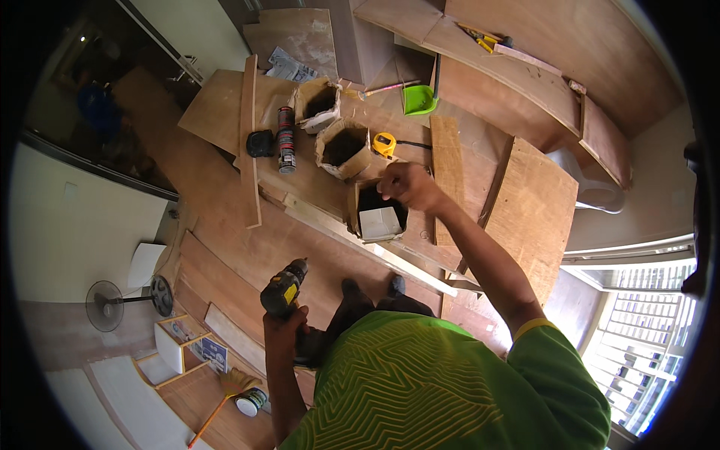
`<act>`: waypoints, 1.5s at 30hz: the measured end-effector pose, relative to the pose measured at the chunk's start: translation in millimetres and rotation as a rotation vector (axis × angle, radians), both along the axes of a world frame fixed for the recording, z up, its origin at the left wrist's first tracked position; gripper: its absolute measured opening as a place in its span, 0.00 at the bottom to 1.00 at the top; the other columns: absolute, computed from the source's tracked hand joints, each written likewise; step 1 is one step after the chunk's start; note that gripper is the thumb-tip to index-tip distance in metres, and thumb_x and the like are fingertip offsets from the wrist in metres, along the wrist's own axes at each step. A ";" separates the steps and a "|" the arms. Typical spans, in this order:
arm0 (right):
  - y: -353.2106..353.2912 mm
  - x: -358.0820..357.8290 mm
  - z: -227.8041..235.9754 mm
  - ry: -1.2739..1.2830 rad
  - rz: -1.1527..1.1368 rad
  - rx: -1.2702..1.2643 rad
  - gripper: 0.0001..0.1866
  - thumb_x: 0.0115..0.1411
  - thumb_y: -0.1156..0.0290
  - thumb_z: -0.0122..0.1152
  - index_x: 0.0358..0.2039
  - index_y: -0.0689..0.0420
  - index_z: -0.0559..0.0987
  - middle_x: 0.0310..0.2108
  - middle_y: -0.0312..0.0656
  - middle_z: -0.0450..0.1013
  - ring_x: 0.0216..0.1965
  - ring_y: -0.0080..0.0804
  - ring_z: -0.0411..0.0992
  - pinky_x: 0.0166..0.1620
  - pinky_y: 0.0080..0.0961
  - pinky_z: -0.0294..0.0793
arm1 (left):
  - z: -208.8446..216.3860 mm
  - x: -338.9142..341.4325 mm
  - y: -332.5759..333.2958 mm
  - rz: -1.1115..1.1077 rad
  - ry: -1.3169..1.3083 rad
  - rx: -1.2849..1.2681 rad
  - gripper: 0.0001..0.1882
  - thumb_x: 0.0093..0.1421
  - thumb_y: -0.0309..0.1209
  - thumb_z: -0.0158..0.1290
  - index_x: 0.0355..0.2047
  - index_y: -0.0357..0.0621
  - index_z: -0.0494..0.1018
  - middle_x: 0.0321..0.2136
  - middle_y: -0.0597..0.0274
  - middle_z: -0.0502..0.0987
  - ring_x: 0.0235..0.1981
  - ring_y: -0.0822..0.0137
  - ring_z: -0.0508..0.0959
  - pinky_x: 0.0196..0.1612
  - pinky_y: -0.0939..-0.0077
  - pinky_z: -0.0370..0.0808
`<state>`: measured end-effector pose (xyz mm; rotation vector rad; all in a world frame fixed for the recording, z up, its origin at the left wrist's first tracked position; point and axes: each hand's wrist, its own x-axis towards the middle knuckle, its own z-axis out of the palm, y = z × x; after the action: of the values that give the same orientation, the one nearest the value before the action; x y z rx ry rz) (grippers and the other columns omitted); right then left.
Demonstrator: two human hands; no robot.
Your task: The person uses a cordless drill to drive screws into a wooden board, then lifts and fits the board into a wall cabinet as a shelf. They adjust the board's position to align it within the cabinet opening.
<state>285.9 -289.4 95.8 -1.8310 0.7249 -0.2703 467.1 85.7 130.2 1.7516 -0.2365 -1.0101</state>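
Note:
My left hand (285,322) grips a black and yellow cordless drill (282,288), its chuck angled up and away from me. Over the nearest open cardboard box (354,212) is my right hand (411,186), fingers curled together; whatever they hold, if anything, is too small to make out. That box has a dark inside and a pale flap or piece (380,223) at its near side. Just beyond it are a second open box (343,148) and a third (317,103), both with dark contents. A yellow tape measure (385,144) lies right of the second box.
Boxes stand on a wooden work surface (300,184) with loose boards (448,172) and stacked cans (286,140). Farther back are a green dustpan (420,99) and yellow-handled pliers (480,37). On the floor at left are a fan (105,305), a broom (238,381) and a paint can (251,402).

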 end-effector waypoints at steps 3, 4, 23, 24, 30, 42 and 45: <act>-4.6 -16.7 2.7 -0.565 -0.029 0.724 0.06 0.65 0.76 0.66 0.42 0.58 0.81 0.39 0.44 0.82 0.39 0.30 0.81 0.46 0.25 0.81 | -0.5 2.5 -0.9 -0.027 0.004 -0.013 0.11 0.55 0.22 0.65 0.38 0.35 0.76 0.22 0.63 0.76 0.18 0.72 0.75 0.25 0.75 0.73; -3.5 -20.5 2.4 -0.722 -0.009 0.876 0.06 0.66 0.76 0.65 0.44 0.58 0.81 0.39 0.45 0.82 0.39 0.30 0.81 0.47 0.25 0.81 | -0.7 4.5 -2.2 -0.034 0.012 -0.029 0.11 0.55 0.22 0.65 0.38 0.35 0.76 0.22 0.63 0.76 0.18 0.72 0.75 0.25 0.75 0.73; 226.1 -122.1 -42.6 -0.700 -0.874 0.794 0.08 0.70 0.66 0.63 0.44 0.56 0.76 0.36 0.35 0.77 0.40 0.29 0.82 0.39 0.29 0.84 | 30.9 50.0 -44.0 -0.913 0.025 0.025 0.17 0.57 0.21 0.62 0.47 0.35 0.74 0.26 0.64 0.76 0.22 0.73 0.75 0.25 0.76 0.75; 246.0 -133.0 -50.7 -0.699 -0.939 0.838 0.08 0.70 0.66 0.62 0.44 0.56 0.76 0.37 0.35 0.77 0.42 0.30 0.82 0.39 0.30 0.84 | 33.2 47.8 -53.5 -1.024 0.024 0.015 0.17 0.57 0.20 0.61 0.47 0.34 0.74 0.27 0.63 0.76 0.22 0.72 0.75 0.25 0.76 0.75; 339.3 -150.3 -88.2 -0.884 -1.183 0.805 0.12 0.69 0.70 0.63 0.51 0.56 0.80 0.39 0.32 0.77 0.36 0.22 0.75 0.43 0.22 0.77 | 40.2 -9.3 -123.1 -1.506 0.057 -0.003 0.16 0.57 0.27 0.68 0.43 0.37 0.77 0.25 0.66 0.78 0.21 0.77 0.75 0.25 0.78 0.73; 395.6 -178.6 -89.9 -1.220 -1.186 0.844 0.04 0.69 0.74 0.62 0.42 0.58 0.81 0.37 0.34 0.77 0.37 0.23 0.73 0.43 0.23 0.76 | 49.8 -119.1 -111.3 -1.776 0.063 -0.014 0.17 0.57 0.29 0.69 0.43 0.39 0.77 0.22 0.70 0.77 0.20 0.80 0.73 0.25 0.80 0.71; 401.9 -195.3 -94.1 -1.251 -1.095 0.868 0.04 0.68 0.74 0.62 0.42 0.58 0.80 0.36 0.36 0.77 0.36 0.25 0.75 0.43 0.24 0.78 | 47.7 -143.0 -97.1 -1.750 0.031 0.045 0.16 0.57 0.31 0.69 0.42 0.38 0.79 0.23 0.69 0.78 0.21 0.80 0.73 0.25 0.81 0.71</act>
<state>90.5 112.5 1.7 -0.1062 0.6484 -1.3813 324.2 -11.4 177.9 1.2506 -1.9159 -2.1546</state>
